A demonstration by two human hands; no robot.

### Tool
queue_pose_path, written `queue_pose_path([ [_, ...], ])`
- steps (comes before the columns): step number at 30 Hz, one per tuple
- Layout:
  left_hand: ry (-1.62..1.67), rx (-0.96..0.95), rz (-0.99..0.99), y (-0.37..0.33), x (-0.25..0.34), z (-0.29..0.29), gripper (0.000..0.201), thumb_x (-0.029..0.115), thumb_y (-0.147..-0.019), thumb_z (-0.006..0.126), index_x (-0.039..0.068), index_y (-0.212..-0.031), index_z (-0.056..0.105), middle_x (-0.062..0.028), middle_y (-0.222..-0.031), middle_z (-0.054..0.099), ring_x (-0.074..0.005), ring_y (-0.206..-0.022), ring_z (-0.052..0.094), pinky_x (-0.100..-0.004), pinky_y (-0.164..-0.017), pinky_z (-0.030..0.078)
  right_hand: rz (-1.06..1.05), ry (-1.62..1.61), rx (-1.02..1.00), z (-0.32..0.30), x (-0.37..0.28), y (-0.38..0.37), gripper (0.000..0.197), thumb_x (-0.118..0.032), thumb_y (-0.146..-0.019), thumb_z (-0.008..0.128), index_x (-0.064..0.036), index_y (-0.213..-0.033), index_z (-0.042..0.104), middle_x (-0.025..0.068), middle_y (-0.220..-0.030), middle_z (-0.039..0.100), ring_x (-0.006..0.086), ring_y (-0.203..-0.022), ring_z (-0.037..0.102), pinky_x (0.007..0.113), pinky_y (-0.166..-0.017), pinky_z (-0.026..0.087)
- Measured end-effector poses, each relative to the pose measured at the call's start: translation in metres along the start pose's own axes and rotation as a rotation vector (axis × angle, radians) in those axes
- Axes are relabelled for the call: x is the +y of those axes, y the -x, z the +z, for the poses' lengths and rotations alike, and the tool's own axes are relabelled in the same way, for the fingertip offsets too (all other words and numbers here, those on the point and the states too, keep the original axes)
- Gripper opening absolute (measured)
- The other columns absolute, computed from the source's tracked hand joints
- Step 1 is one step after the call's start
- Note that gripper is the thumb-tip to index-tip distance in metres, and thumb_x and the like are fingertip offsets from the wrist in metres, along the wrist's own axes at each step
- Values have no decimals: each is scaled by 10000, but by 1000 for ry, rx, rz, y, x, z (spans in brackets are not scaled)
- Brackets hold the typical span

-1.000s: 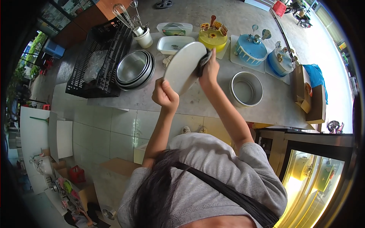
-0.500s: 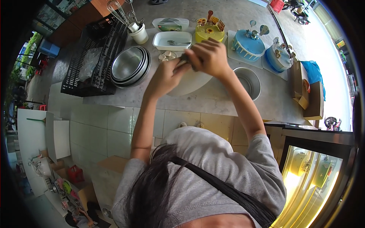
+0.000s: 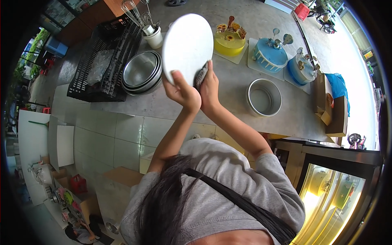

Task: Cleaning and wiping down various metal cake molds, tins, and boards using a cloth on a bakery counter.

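- Round white disc point(image 3: 188, 49): held raised over the near part of the desk point(image 3: 228, 104), tilted, with its broad face turned toward the viewer.
- Left grip point(image 3: 182, 93): closed on the lower edge of the disc; the thumb is laid across the white face, and the other fingers are largely hidden behind it.
- Right grip point(image 3: 209, 87): closed around a dark grey cloth point(image 3: 201, 75), which is pressed against the lower right edge of the disc; the two hands are brought together at their bases.
- Left side of the desk: nested steel bowls point(image 3: 139, 71) are placed beside a black plastic crate point(image 3: 117, 77), in which a clear plastic bag point(image 3: 101, 67) is contained; wire whisks point(image 3: 131, 12) are stood in a white tub point(image 3: 154, 41).
- Far side: a yellow cake point(image 3: 228, 47), a light-blue drip cake point(image 3: 270, 57) and a second blue cake point(image 3: 300, 70) are set in a row, each topped with decorations.
- Right side: a round metal cake tin point(image 3: 276, 92) is positioned well apart from the disc; an opened cardboard box point(image 3: 339, 118) is seen near a blue plastic bag point(image 3: 337, 85).
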State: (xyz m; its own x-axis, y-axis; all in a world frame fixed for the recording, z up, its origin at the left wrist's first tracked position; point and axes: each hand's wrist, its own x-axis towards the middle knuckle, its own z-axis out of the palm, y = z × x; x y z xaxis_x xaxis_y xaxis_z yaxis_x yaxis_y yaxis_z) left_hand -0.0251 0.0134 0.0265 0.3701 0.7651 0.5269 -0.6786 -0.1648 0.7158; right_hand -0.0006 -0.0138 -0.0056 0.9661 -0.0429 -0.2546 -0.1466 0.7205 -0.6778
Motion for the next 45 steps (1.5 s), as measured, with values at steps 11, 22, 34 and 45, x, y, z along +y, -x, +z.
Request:
queue_pose_path([
  [11,22,-955,-759,-78,12,-35,289,251,-817,615,-11,-938,607,-20,-822,608,-61,-767,536,-200,-685,418,-493,990,-811,-22,-131,-34,311,-276,-816,624,15,-723,566,-39,-601,484,24,-560,404,211,-475,336],
  [22,171,-360,-552,-45,7,-26,247,254,-849,583,21,-776,549,39,-702,489,-56,-655,407,-196,-618,351,-303,345,-271,-30,-93,0,280,-295,-850,576,-19,-807,580,-30,-703,510,37,-626,427,188,-555,350],
  [34,269,-207,-832,-46,-28,-23,565,412,-883,450,28,-1281,330,-115,-1269,416,-239,-1206,369,-368,-956,341,-1431,987,-324,-50,-45,0,182,-68,-649,646,-20,-781,531,98,-808,572,274,-632,519,328,-635,427],
  [45,253,-293,-901,-47,-1,-44,538,427,-890,444,6,-1224,415,-102,-1161,508,-204,-1049,513,-329,-865,423,-1747,1496,-771,-67,-80,-4,162,-113,-663,569,-152,-818,548,20,-955,554,181,-800,538,309,-745,435],
])
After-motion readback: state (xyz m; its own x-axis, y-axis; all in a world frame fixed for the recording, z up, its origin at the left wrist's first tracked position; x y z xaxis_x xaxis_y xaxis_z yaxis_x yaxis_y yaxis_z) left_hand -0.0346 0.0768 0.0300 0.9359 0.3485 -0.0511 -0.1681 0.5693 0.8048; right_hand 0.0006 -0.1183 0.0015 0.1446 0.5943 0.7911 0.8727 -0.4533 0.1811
